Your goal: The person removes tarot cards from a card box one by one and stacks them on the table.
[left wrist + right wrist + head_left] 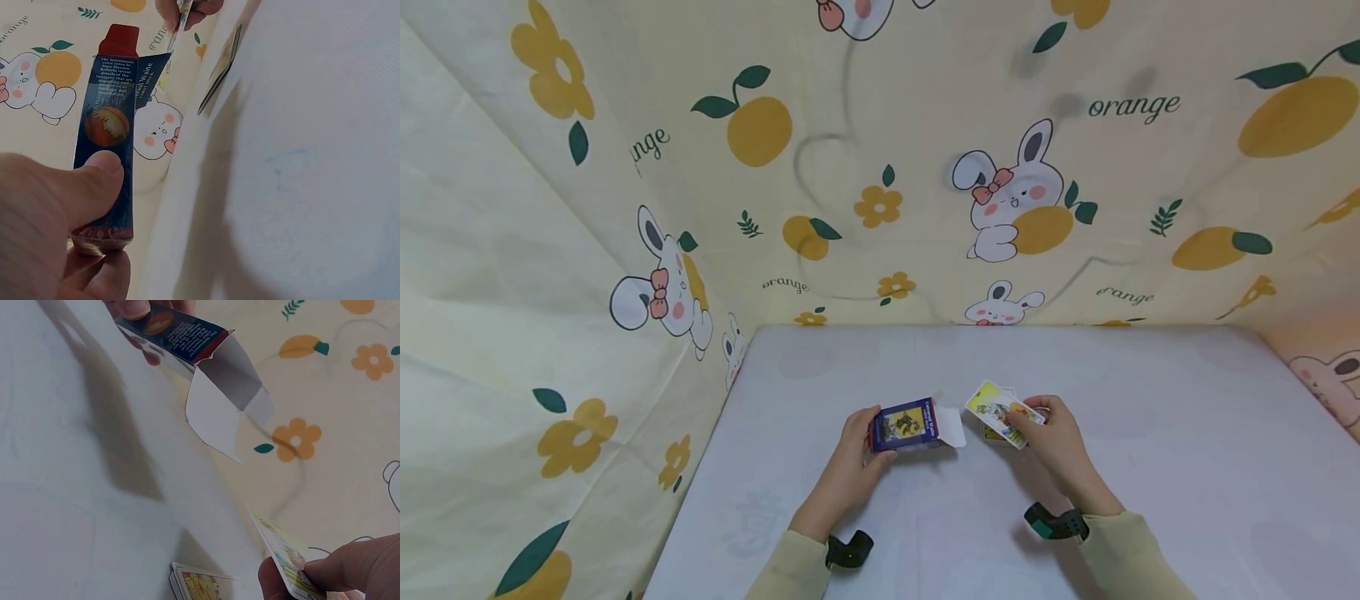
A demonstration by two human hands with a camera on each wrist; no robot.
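My left hand [848, 471] grips a dark blue tarot card box [904, 425] by its closed end, held above the table. In the left wrist view the thumb presses on the printed narrow side of the box. At the box's right end the white flap [212, 415] hangs out, and the right wrist view looks into its open mouth, where no cards show. Just right of the box, my right hand [1066, 457] pinches a picture card [992, 403] between thumb and fingers; whether more cards lie behind it I cannot tell. Below is a small stack of cards [199, 585] on the table.
The white-covered table [940, 542] spreads out around both hands. A cream cloth [910, 150] with oranges, flowers and rabbits hangs behind it and along the left side. Dark bands [850, 550] sit on both wrists.
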